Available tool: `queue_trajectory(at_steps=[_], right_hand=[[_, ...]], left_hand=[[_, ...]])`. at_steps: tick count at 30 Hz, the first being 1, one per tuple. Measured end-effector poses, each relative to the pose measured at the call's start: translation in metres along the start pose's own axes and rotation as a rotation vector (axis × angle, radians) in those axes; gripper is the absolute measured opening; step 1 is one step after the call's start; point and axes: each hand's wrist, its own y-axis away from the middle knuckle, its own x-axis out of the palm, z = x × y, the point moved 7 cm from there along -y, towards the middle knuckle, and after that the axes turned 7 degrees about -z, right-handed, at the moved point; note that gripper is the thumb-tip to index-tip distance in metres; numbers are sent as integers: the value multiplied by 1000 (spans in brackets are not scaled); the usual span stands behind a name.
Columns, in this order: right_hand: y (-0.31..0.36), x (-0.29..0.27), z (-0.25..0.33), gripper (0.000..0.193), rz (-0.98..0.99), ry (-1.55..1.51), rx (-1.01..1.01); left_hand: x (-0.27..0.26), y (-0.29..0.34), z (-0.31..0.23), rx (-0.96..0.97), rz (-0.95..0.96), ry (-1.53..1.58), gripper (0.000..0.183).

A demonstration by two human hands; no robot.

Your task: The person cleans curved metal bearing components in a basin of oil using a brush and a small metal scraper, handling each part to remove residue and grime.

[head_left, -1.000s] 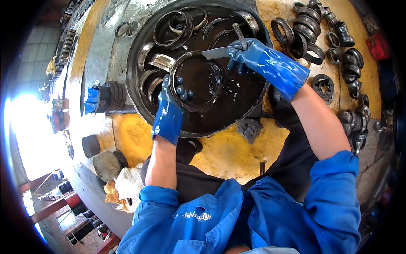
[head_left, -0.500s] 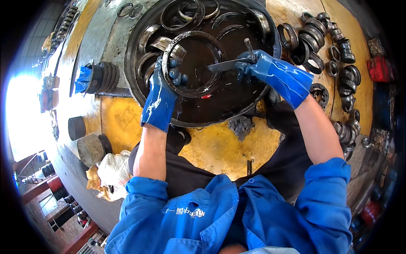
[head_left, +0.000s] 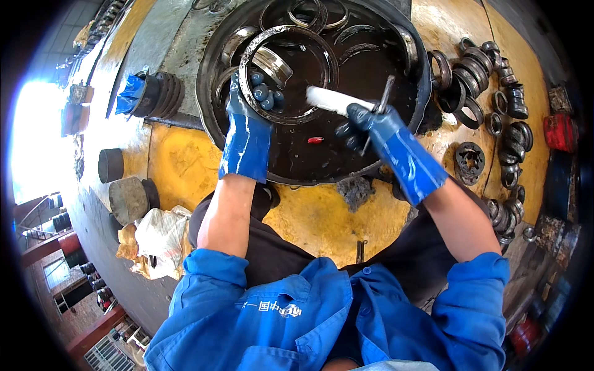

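Left hand [head_left: 249, 108], smooth blue glove: gripped the left rim of a dark, grime-streaked circular ring [head_left: 333, 68] above a round black basin [head_left: 297, 181]. Right hand [head_left: 370, 128], gloved alike: held a flat-bladed scraper [head_left: 337, 101], its blade overlapping the ring; contact could not be told. Shiny metal band [head_left: 273, 67]: lay beyond the left hand, partly masked by the ring. Metal rings [head_left: 471, 69]: sat in rows right of the right hand. Fibrous grey wad [head_left: 355, 193]: lay below it, bodyward.
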Motion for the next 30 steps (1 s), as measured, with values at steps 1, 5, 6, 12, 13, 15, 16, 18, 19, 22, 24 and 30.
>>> queue_trajectory(at_steps=[1, 5, 6, 12, 13, 15, 16, 18, 19, 22, 24, 30], right_hand=[[8, 12, -6, 31, -5, -53, 21], [7, 14, 1, 32, -41, -103, 9], [-2, 4, 6, 32, -65, -116, -10], [25, 33, -14, 28, -77, -217, 10], [28, 37, -9, 28, -45, -138, 7], [16, 25, -2, 27, -83, -68, -35], [6, 17, -2, 28, -98, -121, -53], [14, 24, -4, 26, -123, -129, -85], [22, 30, -9, 25, -110, -138, -98], [24, 45, -17, 23, 4, -108, -129], [14, 31, 1, 22, -113, -58, -86], [20, 56, -25, 22, -27, -160, -108]], left_hand=[[-1, -1, 0, 4, 0, 6, 35], [-6, 2, -6, 23, -7, 17, 36], [-8, 3, -5, 17, -12, 18, 36], [-27, 22, 18, -32, -34, -5, 37], [-36, 25, 20, -33, -50, -8, 37], [-44, 31, 27, -41, -63, -14, 37], [-46, 32, 29, -47, -62, -20, 37], [-45, 29, 31, -52, -68, -20, 37], [-43, 29, 31, -51, -62, -20, 38], [-49, 30, 29, -39, -70, -17, 38], [-47, 28, 31, -46, -68, -14, 38], [-45, 27, 33, -55, -55, -11, 39]])
